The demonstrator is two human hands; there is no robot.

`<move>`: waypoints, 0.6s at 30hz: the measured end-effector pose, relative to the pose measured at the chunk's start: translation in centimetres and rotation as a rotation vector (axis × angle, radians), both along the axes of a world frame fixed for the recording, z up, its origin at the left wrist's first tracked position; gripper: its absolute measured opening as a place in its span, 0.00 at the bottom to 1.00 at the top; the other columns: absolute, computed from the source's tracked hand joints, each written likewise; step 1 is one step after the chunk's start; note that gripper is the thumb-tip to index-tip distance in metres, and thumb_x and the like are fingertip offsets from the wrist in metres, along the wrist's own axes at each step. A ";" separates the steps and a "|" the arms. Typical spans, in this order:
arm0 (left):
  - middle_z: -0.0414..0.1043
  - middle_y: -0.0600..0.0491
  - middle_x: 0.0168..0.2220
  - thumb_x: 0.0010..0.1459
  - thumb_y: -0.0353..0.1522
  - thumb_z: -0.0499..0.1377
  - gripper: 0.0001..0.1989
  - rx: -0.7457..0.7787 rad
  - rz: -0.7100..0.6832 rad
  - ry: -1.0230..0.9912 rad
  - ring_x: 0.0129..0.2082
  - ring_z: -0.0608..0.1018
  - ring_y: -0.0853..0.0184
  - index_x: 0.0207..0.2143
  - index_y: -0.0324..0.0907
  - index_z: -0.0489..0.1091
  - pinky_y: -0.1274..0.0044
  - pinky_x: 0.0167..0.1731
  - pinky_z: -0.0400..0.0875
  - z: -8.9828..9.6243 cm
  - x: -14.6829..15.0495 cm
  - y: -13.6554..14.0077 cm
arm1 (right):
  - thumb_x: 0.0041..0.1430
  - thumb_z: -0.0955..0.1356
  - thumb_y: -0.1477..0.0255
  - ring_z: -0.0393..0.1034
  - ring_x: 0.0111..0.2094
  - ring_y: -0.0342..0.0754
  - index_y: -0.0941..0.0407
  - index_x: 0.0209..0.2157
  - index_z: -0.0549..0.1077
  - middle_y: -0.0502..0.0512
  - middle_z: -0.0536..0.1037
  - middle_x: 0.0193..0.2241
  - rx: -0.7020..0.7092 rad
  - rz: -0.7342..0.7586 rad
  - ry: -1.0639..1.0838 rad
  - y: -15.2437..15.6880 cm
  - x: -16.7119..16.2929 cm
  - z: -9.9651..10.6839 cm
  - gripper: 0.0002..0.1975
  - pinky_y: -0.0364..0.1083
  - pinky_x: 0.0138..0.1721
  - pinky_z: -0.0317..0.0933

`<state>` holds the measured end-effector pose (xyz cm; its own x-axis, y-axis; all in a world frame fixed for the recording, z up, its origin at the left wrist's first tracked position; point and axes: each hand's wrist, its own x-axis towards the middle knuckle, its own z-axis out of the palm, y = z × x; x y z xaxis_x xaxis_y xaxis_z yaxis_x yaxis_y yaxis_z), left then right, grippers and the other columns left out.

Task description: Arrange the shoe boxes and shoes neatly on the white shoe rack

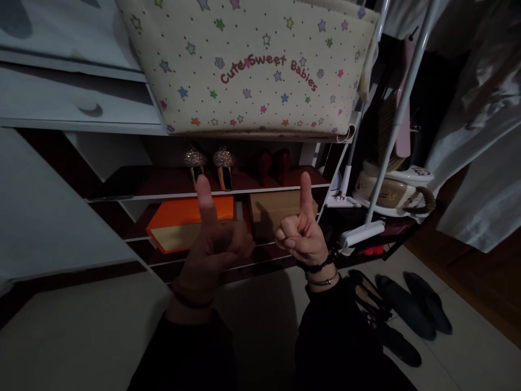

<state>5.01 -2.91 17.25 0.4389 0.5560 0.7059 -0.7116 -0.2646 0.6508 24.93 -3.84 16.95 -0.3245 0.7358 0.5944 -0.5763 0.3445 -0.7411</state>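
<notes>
My left hand is raised in front of a low shoe rack, thumb up and forefinger stretched to the right, holding nothing. Beside it, my right hand has one finger pointing straight up and the other fingers curled in, also holding nothing. Both wrists wear bracelets over dark sleeves. Behind the hands, an orange box and a brown box lie on the rack's lower shelf. Glittery heeled shoes and red shoes stand on the shelf above.
A cream fabric basket with coloured stars and the words "Cute Sweet Babies" sits on top of the rack. White drawers are at left. White poles, a mop head and dark shoes on the tiled floor are at right.
</notes>
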 end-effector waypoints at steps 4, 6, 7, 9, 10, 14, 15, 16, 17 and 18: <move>0.55 0.60 0.21 0.55 0.36 0.71 0.17 -0.111 0.200 -0.002 0.21 0.61 0.70 0.48 0.56 0.78 0.75 0.25 0.62 -0.2 0.0 0.3 | 0.54 0.79 0.59 0.41 0.18 0.40 0.40 0.66 0.64 0.36 0.52 0.18 -0.028 -0.188 0.065 -0.3 0.4 0.8 0.41 0.41 0.22 0.46; 0.51 0.57 0.19 0.56 0.43 0.69 0.16 -0.198 0.393 0.042 0.20 0.59 0.69 0.22 0.46 0.71 0.73 0.24 0.59 -0.3 -0.2 0.5 | 0.57 0.76 0.54 0.41 0.18 0.40 0.48 0.43 0.77 0.39 0.51 0.17 -0.034 -0.329 0.138 -0.4 0.9 1.3 0.17 0.41 0.21 0.44; 0.49 0.56 0.18 0.58 0.44 0.66 0.24 -0.240 0.483 0.071 0.19 0.57 0.69 0.16 0.45 0.64 0.73 0.23 0.57 -0.3 -0.3 0.5 | 0.59 0.75 0.54 0.41 0.18 0.40 0.50 0.32 0.74 0.40 0.51 0.17 -0.035 -0.395 0.163 -0.4 1.3 1.4 0.16 0.41 0.22 0.43; 0.49 0.56 0.17 0.59 0.39 0.66 0.25 -0.301 0.600 0.131 0.19 0.54 0.69 0.14 0.45 0.59 0.74 0.22 0.53 -0.6 -0.8 0.2 | 0.61 0.74 0.55 0.43 0.19 0.40 0.53 0.21 0.63 0.42 0.51 0.17 -0.048 -0.519 0.182 -0.3 2.2 1.0 0.25 0.42 0.23 0.43; 0.49 0.56 0.18 0.57 0.36 0.67 0.24 -0.318 0.627 0.164 0.19 0.53 0.69 0.14 0.45 0.60 0.74 0.21 0.51 -0.8 -1.1 0.0 | 0.62 0.74 0.56 0.43 0.20 0.40 0.54 0.20 0.58 0.43 0.51 0.18 -0.065 -0.585 0.171 -0.3 2.7 0.3 0.28 0.42 0.23 0.42; 0.50 0.57 0.17 0.46 0.30 0.73 0.21 -0.391 0.689 0.336 0.19 0.52 0.70 0.16 0.45 0.62 0.76 0.20 0.46 -3.4 -2.3 -1.2 | 0.62 0.73 0.53 0.43 0.22 0.40 0.53 0.20 0.54 0.43 0.51 0.20 -0.149 -0.856 -0.081 -0.2 4.5 -4.8 0.31 0.43 0.26 0.43; 0.49 0.58 0.17 0.46 0.33 0.73 0.22 -0.429 0.698 0.352 0.18 0.51 0.70 0.16 0.46 0.61 0.76 0.19 0.45 -4.4 -2.4 -1.5 | 0.63 0.72 0.52 0.44 0.23 0.40 0.53 0.20 0.54 0.43 0.51 0.20 -0.156 -0.902 -0.181 -0.3 4.8 -6.5 0.31 0.44 0.26 0.43; 0.47 0.58 0.17 0.48 0.37 0.73 0.23 -0.472 0.701 0.354 0.18 0.51 0.71 0.16 0.46 0.60 0.76 0.19 0.45 -5.6 -2.5 -1.7 | 0.63 0.71 0.51 0.44 0.23 0.41 0.53 0.19 0.54 0.43 0.52 0.19 -0.160 -0.931 -0.272 -0.4 5.0 -8.3 0.31 0.44 0.27 0.43; 0.45 0.59 0.16 0.49 0.41 0.72 0.24 -0.526 0.701 0.340 0.17 0.50 0.71 0.17 0.47 0.59 0.76 0.19 0.45 -6.8 -2.6 -1.9 | 0.64 0.70 0.51 0.45 0.23 0.41 0.53 0.19 0.54 0.44 0.52 0.19 -0.162 -0.949 -0.358 -0.5 5.1 -10.0 0.31 0.44 0.27 0.44; 0.43 0.60 0.16 0.50 0.44 0.71 0.25 -0.574 0.706 0.339 0.16 0.49 0.71 0.17 0.47 0.59 0.77 0.18 0.45 -8.1 -2.6 -2.0 | 0.64 0.69 0.51 0.45 0.23 0.41 0.53 0.18 0.54 0.44 0.52 0.19 -0.164 -0.958 -0.440 -0.6 5.1 -11.7 0.30 0.44 0.28 0.44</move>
